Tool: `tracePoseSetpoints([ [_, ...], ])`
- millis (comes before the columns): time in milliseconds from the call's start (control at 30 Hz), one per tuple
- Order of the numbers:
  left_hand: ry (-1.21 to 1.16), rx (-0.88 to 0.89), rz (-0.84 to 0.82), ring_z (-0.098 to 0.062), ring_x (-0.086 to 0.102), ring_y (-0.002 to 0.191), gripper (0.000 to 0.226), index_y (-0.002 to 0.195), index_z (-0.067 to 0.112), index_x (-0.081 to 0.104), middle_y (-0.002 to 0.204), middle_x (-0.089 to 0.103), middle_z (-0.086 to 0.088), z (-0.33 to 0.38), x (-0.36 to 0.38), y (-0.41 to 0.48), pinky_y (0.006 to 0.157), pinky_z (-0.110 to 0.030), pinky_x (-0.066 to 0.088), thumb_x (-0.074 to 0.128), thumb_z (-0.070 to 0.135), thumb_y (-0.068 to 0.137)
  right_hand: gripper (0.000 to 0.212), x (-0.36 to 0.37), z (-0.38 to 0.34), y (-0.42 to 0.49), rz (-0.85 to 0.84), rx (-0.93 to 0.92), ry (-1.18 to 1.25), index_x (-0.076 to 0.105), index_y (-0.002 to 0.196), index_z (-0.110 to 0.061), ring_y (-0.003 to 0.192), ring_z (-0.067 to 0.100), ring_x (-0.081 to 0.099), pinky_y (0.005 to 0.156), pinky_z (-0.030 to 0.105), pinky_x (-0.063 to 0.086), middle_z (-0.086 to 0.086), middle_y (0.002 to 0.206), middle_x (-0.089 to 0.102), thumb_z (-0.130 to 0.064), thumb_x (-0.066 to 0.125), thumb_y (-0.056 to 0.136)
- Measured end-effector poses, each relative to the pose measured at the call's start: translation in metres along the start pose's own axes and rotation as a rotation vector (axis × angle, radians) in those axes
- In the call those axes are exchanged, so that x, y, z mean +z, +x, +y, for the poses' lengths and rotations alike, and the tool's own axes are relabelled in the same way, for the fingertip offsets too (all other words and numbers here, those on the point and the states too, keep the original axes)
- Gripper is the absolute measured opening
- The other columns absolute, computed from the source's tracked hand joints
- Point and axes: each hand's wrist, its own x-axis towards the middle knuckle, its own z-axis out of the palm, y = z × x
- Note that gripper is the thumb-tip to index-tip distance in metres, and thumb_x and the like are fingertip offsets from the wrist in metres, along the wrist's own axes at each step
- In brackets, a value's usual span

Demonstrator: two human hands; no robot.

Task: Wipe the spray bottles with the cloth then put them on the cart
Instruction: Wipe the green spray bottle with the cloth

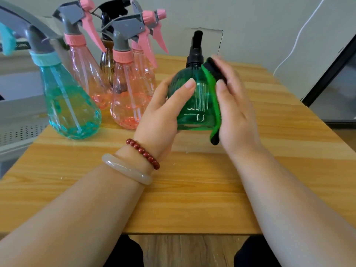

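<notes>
A green spray bottle (198,102) with a black top stands upright over the middle of the wooden table (192,189). My left hand (163,114) grips its left side, thumb across the front. My right hand (237,108) presses a green and black cloth (213,89) flat against the bottle's right side, fingers fairly straight. To the left stand a teal bottle (71,105), three pink bottles (127,99) with grey and pink triggers, and a brown bottle (107,62) with a black trigger behind them.
A grey perforated cart shelf (17,130) lies at the far left, beside the table. A white wall with a white cable (300,33) is behind. A dark-framed panel (331,78) stands at the right. The table's near edge is close to my knees.
</notes>
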Motion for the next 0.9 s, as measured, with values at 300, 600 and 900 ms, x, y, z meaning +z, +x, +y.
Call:
tracePoseSetpoints([
  [300, 0.168, 0.025, -0.019, -0.009, 0.042, 0.14, 0.064, 0.132, 0.055, 0.048, 0.153, 0.042, 0.014, -0.015, -0.006, 0.002, 0.117, -0.048, 0.033, 0.072, 0.06, 0.073, 0.06, 0.007, -0.004, -0.009, 0.082, 0.001, -0.102, 0.052, 0.134, -0.015, 0.131, 0.016, 0.048, 0.108, 0.037, 0.043, 0.003, 0.136, 0.052, -0.043, 0.067, 0.083],
  [600, 0.304, -0.009, -0.066, -0.001, 0.046, 0.134, 0.055, 0.143, 0.05, 0.038, 0.145, 0.047, 0.027, -0.011, -0.006, 0.003, 0.111, -0.038, 0.04, 0.053, 0.045, 0.091, 0.043, -0.004, 0.0, -0.002, 0.13, 0.273, 0.157, 0.061, 0.119, -0.024, 0.105, 0.015, 0.065, 0.085, 0.031, 0.053, -0.002, 0.113, 0.068, -0.036, 0.066, 0.078],
  [900, 0.965, 0.086, 0.1, -0.004, 0.051, 0.109, 0.046, 0.149, 0.042, 0.036, 0.124, 0.058, 0.007, -0.007, -0.007, 0.004, 0.098, -0.029, 0.045, 0.038, 0.045, 0.103, 0.029, -0.001, 0.012, 0.003, 0.067, 0.67, 0.164, 0.07, 0.082, -0.039, 0.083, 0.018, 0.069, 0.074, 0.038, 0.054, -0.012, 0.075, 0.072, -0.026, 0.05, 0.098],
])
